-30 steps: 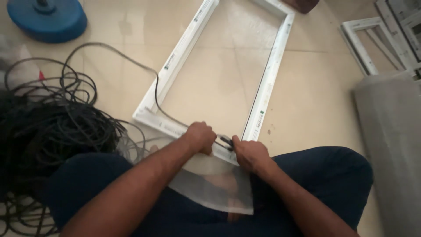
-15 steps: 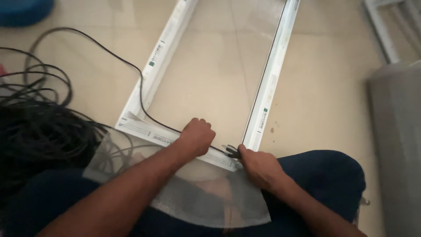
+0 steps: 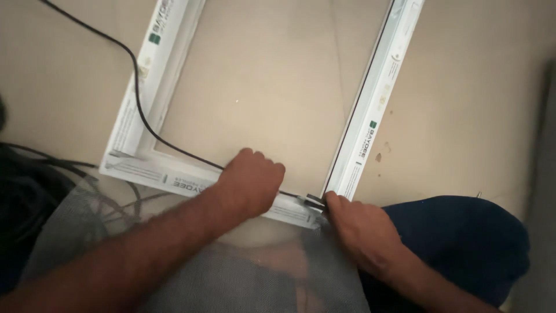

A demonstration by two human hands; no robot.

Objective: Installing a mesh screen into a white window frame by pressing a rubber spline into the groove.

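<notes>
A white window frame (image 3: 155,173) lies flat on the beige floor in front of me. My left hand (image 3: 250,183) is a closed fist on the frame's near rail, over a thin black cord (image 3: 139,107) that runs along the left rail and disappears under the fist. At the near right corner my right hand (image 3: 362,232) pinches a small dark metal tool (image 3: 314,200) against the frame. A sheet of grey mesh (image 3: 231,281) lies across my lap, its far edge under the near rail.
A tangled coil of black cord (image 3: 26,185) lies on the floor at the left. My knee in dark blue trousers (image 3: 463,237) is at the right. A grey roll or panel edge (image 3: 541,174) borders the far right.
The view has moved closer to the frame's near end. Both hands stay at the near right corner, and more of the grey mesh now shows over my lap.
</notes>
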